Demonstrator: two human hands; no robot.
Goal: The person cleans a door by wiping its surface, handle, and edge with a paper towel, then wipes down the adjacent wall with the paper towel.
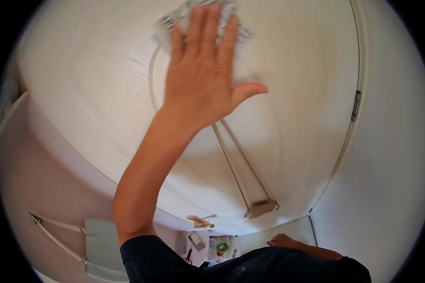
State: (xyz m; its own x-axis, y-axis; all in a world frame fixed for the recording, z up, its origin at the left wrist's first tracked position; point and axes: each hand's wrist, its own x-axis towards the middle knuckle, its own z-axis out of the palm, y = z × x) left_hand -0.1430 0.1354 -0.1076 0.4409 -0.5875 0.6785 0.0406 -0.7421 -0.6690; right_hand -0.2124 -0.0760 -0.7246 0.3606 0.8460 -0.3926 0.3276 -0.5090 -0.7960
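Observation:
My left hand (pixel 198 80) is raised high against a pale wood-grained door (pixel 311 94), its fingers spread over a patterned grey-white cloth or sheet (pixel 167 28). The palm side is hidden, and the fingertips are slightly blurred. Below the wrist, two thin tan straps (pixel 243 155) hang down the door to a small beige bag or holder (pixel 262 208). Low at the right of my dark shirt is my right hand (pixel 281 240), with its fingers curled in; what it holds, if anything, is hidden.
A gold door handle (pixel 200 221) sits low on the door, and a metal hinge (pixel 356 106) is on its right edge. At the lower left hangs a pale green bag (pixel 101 245). Scissors (pixel 188 257) and a green roll (pixel 222 247) lie near the bottom.

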